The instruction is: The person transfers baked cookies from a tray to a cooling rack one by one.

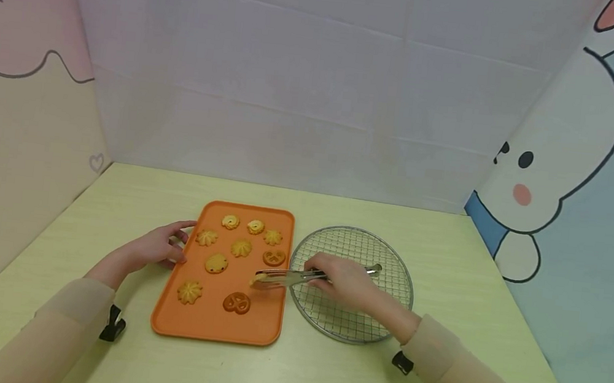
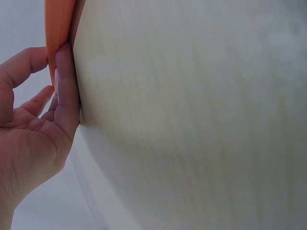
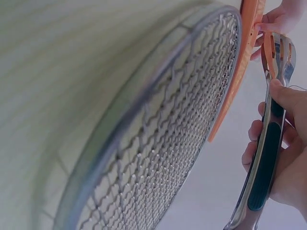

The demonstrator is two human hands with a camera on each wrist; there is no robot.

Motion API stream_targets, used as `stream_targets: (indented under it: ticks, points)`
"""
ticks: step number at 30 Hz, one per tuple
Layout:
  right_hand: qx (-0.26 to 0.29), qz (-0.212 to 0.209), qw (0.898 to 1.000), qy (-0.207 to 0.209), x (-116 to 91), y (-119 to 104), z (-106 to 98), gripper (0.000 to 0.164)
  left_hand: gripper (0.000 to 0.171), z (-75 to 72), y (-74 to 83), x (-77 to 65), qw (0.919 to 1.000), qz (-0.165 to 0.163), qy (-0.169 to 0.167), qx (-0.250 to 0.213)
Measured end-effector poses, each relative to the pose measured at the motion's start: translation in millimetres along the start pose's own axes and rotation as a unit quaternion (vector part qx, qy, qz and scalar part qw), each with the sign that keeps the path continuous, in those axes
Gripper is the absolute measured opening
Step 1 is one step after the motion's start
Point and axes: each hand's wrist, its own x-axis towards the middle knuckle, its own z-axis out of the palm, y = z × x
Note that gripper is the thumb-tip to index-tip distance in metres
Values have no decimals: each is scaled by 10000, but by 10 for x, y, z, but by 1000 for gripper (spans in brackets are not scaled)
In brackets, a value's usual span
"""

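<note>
My right hand (image 1: pixel 345 283) grips metal tongs (image 1: pixel 282 277) with dark green grip pads, held over the cooling rack (image 1: pixel 349 325). The tips reach over the orange tray (image 1: pixel 216 326), around a small golden cookie (image 1: pixel 257 279) that they partly hide. At the tray's left edge, my left hand (image 1: pixel 154 247) holds the rim; the left wrist view shows fingers on both sides of it. Several cookies lie spread on the tray, among them a pretzel-shaped cookie (image 1: pixel 237 302), a flower-shaped cookie (image 1: pixel 189 292) and a round cookie with dark dots (image 1: pixel 216 263).
The round wire rack stands right beside the tray on a pale wooden table (image 1: pixel 201 372). A plain white backdrop (image 1: pixel 294 91) closes off the back. Printed cartoon panels stand at the left and right, with a rabbit (image 1: pixel 542 171) on the right one.
</note>
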Motion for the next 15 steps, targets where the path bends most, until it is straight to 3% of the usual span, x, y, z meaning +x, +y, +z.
stream_targets:
  ticks: [15]
  points:
    - [-159, 27, 9997, 162, -141, 73, -324, 23, 86, 3, 11, 2, 10000, -32, -2, 44]
